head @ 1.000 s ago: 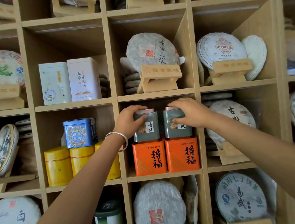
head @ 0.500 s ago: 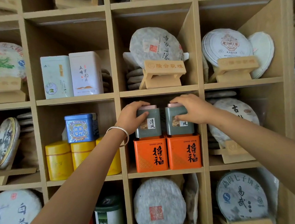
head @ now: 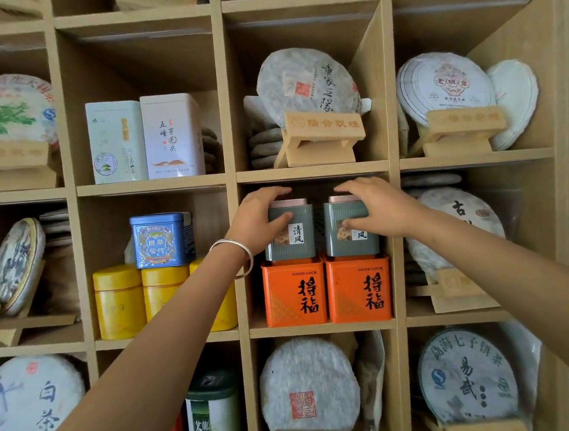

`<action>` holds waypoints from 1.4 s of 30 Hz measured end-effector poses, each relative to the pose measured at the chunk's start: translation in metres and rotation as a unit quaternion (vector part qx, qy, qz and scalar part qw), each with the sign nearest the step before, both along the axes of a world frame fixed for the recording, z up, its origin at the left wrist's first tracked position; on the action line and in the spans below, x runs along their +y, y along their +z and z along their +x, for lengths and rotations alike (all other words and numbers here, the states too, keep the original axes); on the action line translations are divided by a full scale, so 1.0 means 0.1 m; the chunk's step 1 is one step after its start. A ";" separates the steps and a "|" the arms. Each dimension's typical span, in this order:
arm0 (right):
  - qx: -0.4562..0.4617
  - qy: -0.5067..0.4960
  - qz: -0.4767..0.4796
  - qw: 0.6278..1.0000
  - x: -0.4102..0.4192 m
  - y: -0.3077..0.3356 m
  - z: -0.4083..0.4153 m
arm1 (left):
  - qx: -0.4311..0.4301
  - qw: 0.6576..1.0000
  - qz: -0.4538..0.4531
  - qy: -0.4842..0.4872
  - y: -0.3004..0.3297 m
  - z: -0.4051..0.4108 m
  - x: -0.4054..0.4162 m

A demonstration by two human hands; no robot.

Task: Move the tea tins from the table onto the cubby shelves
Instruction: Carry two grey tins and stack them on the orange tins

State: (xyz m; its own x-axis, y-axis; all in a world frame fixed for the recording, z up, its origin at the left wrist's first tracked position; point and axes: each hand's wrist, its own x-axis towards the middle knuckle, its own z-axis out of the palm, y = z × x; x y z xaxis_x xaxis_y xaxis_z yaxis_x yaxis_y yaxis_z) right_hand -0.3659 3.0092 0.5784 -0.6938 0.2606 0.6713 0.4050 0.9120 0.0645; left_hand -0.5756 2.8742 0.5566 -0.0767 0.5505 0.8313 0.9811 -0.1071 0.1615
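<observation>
Two grey-green tea tins with pink lids stand side by side in the middle cubby, each on top of an orange tin. My left hand [head: 259, 221] wraps the left grey tin [head: 296, 245], fingers over its lid and thumb on its front. My right hand [head: 375, 207] holds the right grey tin [head: 351, 244] the same way. The left orange tin [head: 295, 293] and the right orange tin [head: 360, 289] rest on the shelf board [head: 320, 328]. The table is out of view.
The cubby to the left holds a blue tin [head: 161, 239] on yellow canisters [head: 118, 302]. Above it stand two white tins [head: 145, 138]. Round wrapped tea cakes on wooden stands [head: 321, 136] fill the surrounding cubbies. A green-and-white canister [head: 212, 424] sits lower left.
The camera view has drifted slightly; both hands stay on the grey tins, which sit squarely on the orange tins as before.
</observation>
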 end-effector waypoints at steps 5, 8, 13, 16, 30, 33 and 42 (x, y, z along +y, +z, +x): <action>0.003 -0.041 0.052 0.998 -0.02 0.00 0.10 | 0.065 0.996 -0.010 0.054 0.02 -0.04 -0.09; -0.026 -0.070 0.096 0.993 -0.01 0.00 0.18 | 0.101 0.990 -0.038 0.086 0.01 -0.08 -0.14; -0.047 -0.081 0.095 0.991 -0.02 0.03 0.21 | 0.101 0.989 -0.061 0.090 0.01 -0.09 -0.14; -0.048 -0.079 0.086 0.992 -0.02 0.04 0.21 | 0.098 0.989 -0.064 0.092 0.02 -0.09 -0.14; -0.052 -0.087 0.079 0.992 -0.05 0.05 0.21 | 0.101 0.988 -0.064 0.095 0.04 -0.10 -0.14; -0.053 -0.086 0.079 0.992 -0.06 0.05 0.21 | 0.102 0.988 -0.069 0.097 0.05 -0.10 -0.14; -0.057 -0.081 0.075 0.992 -0.06 0.07 0.22 | 0.094 0.988 -0.080 0.098 0.09 -0.05 -0.14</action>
State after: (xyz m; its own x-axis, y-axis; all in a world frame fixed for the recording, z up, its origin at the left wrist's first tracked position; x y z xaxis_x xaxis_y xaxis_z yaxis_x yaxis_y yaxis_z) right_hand -0.3443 3.0027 0.5858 -0.7241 0.2784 0.6310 0.5279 0.8126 0.2472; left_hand -0.5808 2.8602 0.5657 -0.0471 0.6658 0.7447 0.9947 0.0991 -0.0257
